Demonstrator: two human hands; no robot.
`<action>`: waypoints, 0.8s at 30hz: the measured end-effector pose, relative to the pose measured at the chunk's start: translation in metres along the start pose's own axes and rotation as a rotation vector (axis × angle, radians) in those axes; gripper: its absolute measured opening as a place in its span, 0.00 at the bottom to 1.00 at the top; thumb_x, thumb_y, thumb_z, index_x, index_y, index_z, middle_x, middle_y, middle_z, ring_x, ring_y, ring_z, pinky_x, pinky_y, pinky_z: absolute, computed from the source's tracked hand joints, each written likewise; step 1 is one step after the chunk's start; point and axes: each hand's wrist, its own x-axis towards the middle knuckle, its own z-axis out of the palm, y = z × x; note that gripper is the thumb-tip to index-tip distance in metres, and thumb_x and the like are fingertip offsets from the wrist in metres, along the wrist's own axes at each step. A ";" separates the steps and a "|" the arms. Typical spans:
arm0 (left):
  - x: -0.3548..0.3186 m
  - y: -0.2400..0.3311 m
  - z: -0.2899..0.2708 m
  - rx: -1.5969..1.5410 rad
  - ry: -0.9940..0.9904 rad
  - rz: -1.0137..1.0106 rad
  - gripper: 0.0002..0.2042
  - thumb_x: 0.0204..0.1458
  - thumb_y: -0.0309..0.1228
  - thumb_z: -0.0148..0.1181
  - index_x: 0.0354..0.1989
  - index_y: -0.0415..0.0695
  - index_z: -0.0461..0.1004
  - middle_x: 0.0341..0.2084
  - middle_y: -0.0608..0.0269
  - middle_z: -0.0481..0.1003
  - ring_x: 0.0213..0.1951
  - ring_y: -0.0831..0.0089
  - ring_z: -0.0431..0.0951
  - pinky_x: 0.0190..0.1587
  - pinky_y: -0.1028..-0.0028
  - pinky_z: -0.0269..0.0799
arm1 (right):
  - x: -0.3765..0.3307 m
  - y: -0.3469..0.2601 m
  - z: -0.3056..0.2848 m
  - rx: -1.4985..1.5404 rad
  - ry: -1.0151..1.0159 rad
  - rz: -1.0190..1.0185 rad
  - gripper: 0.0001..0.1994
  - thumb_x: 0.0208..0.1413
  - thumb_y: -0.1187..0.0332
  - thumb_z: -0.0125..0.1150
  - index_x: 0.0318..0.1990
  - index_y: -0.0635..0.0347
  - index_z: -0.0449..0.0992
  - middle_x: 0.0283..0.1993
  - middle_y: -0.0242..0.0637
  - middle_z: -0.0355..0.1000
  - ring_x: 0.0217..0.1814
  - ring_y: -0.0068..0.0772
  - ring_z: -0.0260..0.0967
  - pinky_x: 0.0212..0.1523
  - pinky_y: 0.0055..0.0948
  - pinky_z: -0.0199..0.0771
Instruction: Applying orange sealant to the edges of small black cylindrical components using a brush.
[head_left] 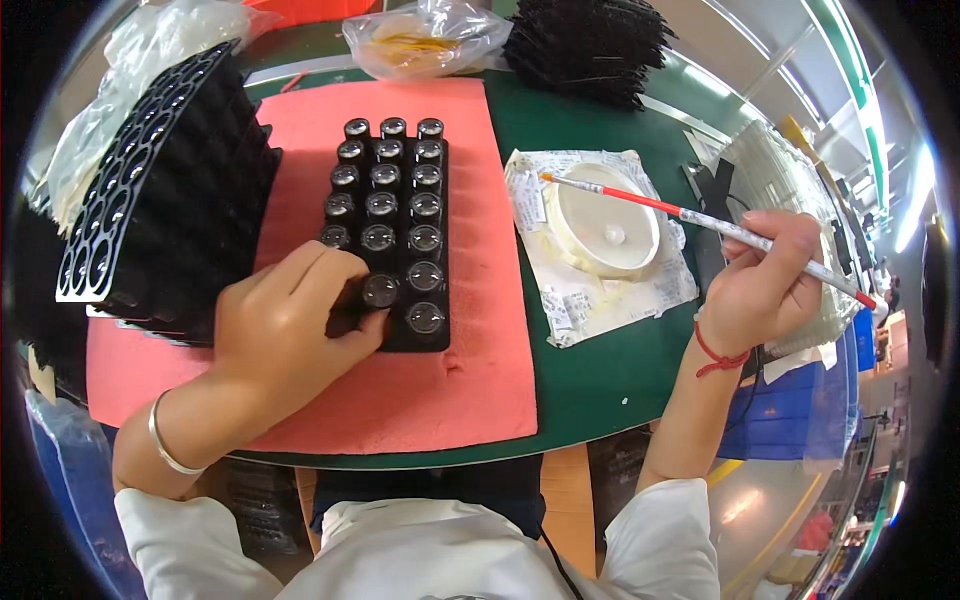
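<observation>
Paintbrush [665, 207] sits pinched in the right hand [768, 275], crossing above the white dish [592, 235]. The left hand [285, 315] covers the near-left corner of the black tray [443, 250] (that grip I cannot tell).

Green table [590, 400], apparently glossy floor [748, 515]

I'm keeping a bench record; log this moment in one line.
left hand: at black tray's near end | right hand: holds paintbrush above white dish | tray: on pink mat

Glossy lenses [426, 205], matt pink mat [488, 395]
</observation>
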 end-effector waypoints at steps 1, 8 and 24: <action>0.001 0.002 -0.002 -0.001 0.004 -0.002 0.12 0.26 0.24 0.62 0.22 0.44 0.67 0.18 0.66 0.67 0.17 0.70 0.70 0.18 0.76 0.65 | -0.001 0.000 0.000 -0.025 0.009 -0.007 0.18 0.53 0.63 0.45 0.18 0.66 0.68 0.16 0.35 0.64 0.13 0.19 0.57 0.14 0.14 0.56; -0.005 0.005 -0.013 -0.333 -0.032 0.279 0.15 0.20 0.24 0.64 0.20 0.40 0.65 0.26 0.58 0.73 0.21 0.69 0.73 0.20 0.76 0.68 | 0.005 0.005 -0.004 0.047 0.083 -0.322 0.19 0.53 0.64 0.44 0.12 0.63 0.62 0.10 0.32 0.55 0.11 0.22 0.47 0.13 0.21 0.43; -0.015 0.007 0.005 -0.691 -0.410 0.269 0.16 0.28 0.29 0.66 0.27 0.41 0.67 0.27 0.58 0.73 0.28 0.64 0.74 0.28 0.72 0.71 | 0.005 0.007 -0.007 0.003 -0.007 -0.381 0.21 0.54 0.64 0.44 0.10 0.62 0.59 0.09 0.32 0.54 0.11 0.21 0.45 0.14 0.22 0.41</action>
